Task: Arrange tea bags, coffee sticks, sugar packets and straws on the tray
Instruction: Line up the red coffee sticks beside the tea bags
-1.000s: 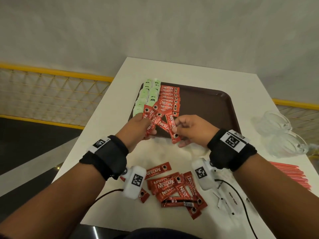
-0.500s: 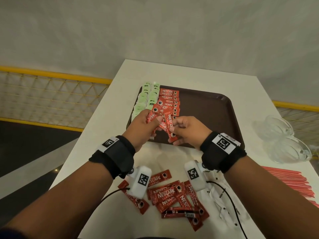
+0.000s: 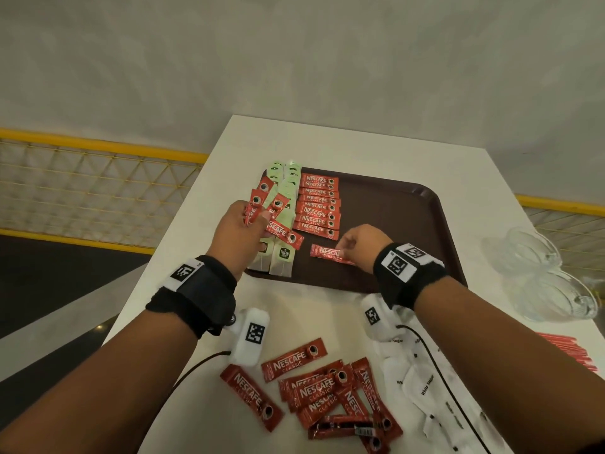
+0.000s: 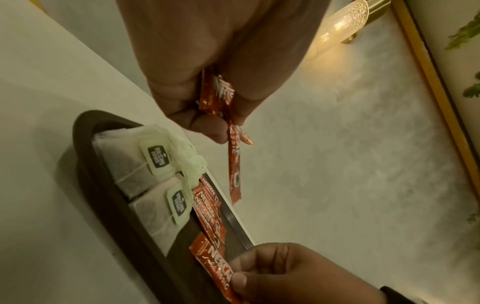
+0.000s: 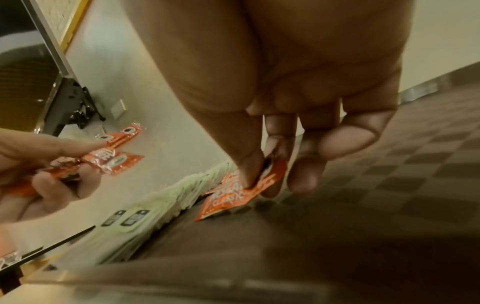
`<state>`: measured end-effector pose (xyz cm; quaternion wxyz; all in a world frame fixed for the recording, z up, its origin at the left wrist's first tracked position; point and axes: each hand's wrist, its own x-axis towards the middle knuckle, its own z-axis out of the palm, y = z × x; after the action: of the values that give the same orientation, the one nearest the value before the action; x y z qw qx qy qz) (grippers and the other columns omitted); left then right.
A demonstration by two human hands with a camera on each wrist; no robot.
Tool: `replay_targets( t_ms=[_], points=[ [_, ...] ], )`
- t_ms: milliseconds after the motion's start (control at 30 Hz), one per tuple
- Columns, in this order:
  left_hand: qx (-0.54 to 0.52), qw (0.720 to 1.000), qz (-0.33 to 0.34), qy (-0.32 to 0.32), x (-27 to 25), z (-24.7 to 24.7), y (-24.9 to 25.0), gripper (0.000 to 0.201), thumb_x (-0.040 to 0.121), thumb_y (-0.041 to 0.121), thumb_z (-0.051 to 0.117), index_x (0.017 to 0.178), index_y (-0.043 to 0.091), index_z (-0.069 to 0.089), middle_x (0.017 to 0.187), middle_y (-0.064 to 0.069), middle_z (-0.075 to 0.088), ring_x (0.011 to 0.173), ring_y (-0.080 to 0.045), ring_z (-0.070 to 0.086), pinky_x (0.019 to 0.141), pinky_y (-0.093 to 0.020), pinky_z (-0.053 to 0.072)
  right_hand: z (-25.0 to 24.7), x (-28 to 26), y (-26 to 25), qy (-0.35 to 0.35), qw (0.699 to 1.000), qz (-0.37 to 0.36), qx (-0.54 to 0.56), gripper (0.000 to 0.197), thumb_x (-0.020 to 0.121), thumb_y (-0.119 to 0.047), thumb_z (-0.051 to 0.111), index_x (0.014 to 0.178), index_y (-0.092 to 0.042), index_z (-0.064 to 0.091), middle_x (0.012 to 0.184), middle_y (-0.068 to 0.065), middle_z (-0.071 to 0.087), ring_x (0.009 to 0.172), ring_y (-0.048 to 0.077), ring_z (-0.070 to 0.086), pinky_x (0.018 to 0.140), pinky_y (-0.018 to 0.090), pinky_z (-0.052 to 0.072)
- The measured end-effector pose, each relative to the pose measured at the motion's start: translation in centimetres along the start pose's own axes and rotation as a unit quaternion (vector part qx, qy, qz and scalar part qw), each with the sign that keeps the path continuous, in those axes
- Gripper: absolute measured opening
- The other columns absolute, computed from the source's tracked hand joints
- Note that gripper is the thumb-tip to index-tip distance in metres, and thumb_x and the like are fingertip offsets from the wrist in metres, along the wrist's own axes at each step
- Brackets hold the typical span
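1. Single coffee stick (image 3: 330, 253) lies flat on the brown tray (image 3: 425, 231), pinched at its near end by the right hand (image 3: 363, 245); thumb and forefinger closed on it, other fingers curled loose beside. Wrist view shows same pinch (image 5: 249, 185)
2. Just beyond that hand: row of coffee sticks (image 3: 317, 204) already laid on the tray, labels up, overlapping front to back
3. Left hand (image 3: 239, 234) is off to the left of the right hand, raised over the tray's left part, gripping a fan of coffee sticks (image 3: 271, 211); several ends stick out past the fingers, one angled toward the right hand. Fingers wrapped tight round the bunch in the left wrist view (image 4: 218, 96)
4. Under and beyond the left hand: tea bags (image 3: 281, 253) in two overlapping cols. along the tray's left edge, pale green tags up
5. Behind both wrists, on the white table (image 3: 203, 404): loose pile of coffee sticks (image 3: 324, 391), unsorted
6. Behind the right wrist: white sugar packets (image 3: 422, 388), partly hidden by the forearm
7. Far right of the right arm: red straws (image 3: 576, 352) at the table edge, and clear glass cups (image 3: 540, 273) beyond them, off the tray
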<state>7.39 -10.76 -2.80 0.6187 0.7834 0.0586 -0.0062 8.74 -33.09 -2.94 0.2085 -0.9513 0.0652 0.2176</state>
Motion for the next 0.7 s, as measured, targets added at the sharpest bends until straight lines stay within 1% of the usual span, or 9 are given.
replay_targets(
  t_ms=[67,167,233,300,333,433,500,567,700],
  points=[
    [-0.008,1.0,-0.004,0.002,0.1,-0.2,0.0,0.015,0.101,0.026,0.052,0.112,0.016,0.052,0.109,-0.005,0.068,0.091,-0.017,0.068,0.067,-0.03,0.054,-0.1,0.8,-0.8,-0.016,0.999,0.013,-0.033,0.019,0.092,-0.02,0.062,0.11,-0.015,0.069,0.116,0.004,0.065,0.109,0.02,0.061,0.099,0.037,0.047],
    [-0.015,1.0,-0.008,0.002,0.1,-0.5,-0.2,0.016,0.101,0.026,0.052,0.113,0.016,0.053,0.11,-0.004,0.068,0.091,-0.016,0.068,0.065,-0.027,0.052,0.1,1.6,-1.5,0.026,0.997,0.008,-0.074,0.022,0.093,-0.023,0.061,0.11,-0.011,0.067,0.112,0.007,0.066,0.102,0.022,0.063,0.093,0.036,0.051],
    [-0.019,1.0,-0.014,0.001,0.0,-0.7,-0.4,0.018,0.101,0.027,0.052,0.115,0.016,0.053,0.11,-0.003,0.068,0.091,-0.014,0.067,0.064,-0.024,0.05,0.3,1.7,-1.5,0.041,0.995,0.011,-0.09,0.025,0.091,-0.026,0.064,0.111,-0.011,0.066,0.112,0.006,0.065,0.102,0.023,0.063,0.093,0.038,0.052],
    [-0.026,0.999,-0.026,0.001,-0.1,-0.8,-0.5,0.021,0.101,0.027,0.052,0.117,0.015,0.052,0.111,-0.002,0.067,0.094,-0.014,0.066,0.065,-0.024,0.05,0.5,2.0,-1.6,0.055,0.995,0.004,-0.089,0.026,0.088,-0.025,0.065,0.111,-0.012,0.067,0.112,0.006,0.065,0.102,0.025,0.063,0.092,0.039,0.053],
    [-0.029,0.999,-0.03,0.0,-0.2,-0.9,-0.6,0.022,0.101,0.028,0.052,0.118,0.014,0.052,0.112,-0.002,0.067,0.096,-0.016,0.066,0.067,-0.025,0.05,0.4,2.2,-1.8,0.051,0.995,0.007,-0.082,0.026,0.088,-0.023,0.065,0.11,-0.012,0.067,0.112,0.006,0.066,0.102,0.026,0.064,0.091,0.038,0.053],
    [-0.031,0.999,-0.03,-0.001,-0.2,-1.3,-0.8,0.025,0.101,0.029,0.052,0.12,0.013,0.052,0.113,-0.004,0.067,0.095,-0.016,0.066,0.067,-0.026,0.05,0.3,2.8,-2.8,-0.01,0.992,0.05,-0.118,0.027,0.09,-0.021,0.063,0.115,-0.012,0.067,0.121,0.007,0.063,0.107,0.026,0.062,0.083,0.033,0.05],
    [-0.037,0.999,-0.028,-0.002,-0.3,-1.4,-0.9,0.025,0.101,0.029,0.052,0.12,0.013,0.052,0.113,-0.004,0.068,0.093,-0.015,0.066,0.067,-0.026,0.05,0.3,3.1,-3.2,-0.03,0.987,0.054,-0.146,0.027,0.092,-0.021,0.061,0.117,-0.012,0.067,0.123,0.008,0.063,0.109,0.027,0.061,0.086,0.035,0.05],
    [-0.04,0.999,-0.028,-0.004,-0.3,-1.4,-0.9,0.025,0.101,0.029,0.052,0.12,0.013,0.052,0.112,-0.003,0.067,0.092,-0.014,0.066,0.067,-0.026,0.05,0.5,3.3,-3.4,-0.025,0.984,0.039,-0.17,0.027,0.093,-0.021,0.06,0.116,-0.011,0.067,0.12,0.008,0.064,0.108,0.026,0.062,0.09,0.035,0.052],
    [-0.041,0.999,-0.033,-0.008,-0.5,-1.5,-1.2,0.024,0.1,0.03,0.052,0.118,0.014,0.052,0.11,-0.004,0.067,0.088,-0.014,0.064,0.066,-0.027,0.049,0.9,3.4,-4.1,-0.018,0.975,0.011,-0.221,0.025,0.091,-0.019,0.062,0.113,-0.009,0.067,0.114,0.009,0.066,0.102,0.025,0.063,0.079,0.032,0.049]
  ],
)
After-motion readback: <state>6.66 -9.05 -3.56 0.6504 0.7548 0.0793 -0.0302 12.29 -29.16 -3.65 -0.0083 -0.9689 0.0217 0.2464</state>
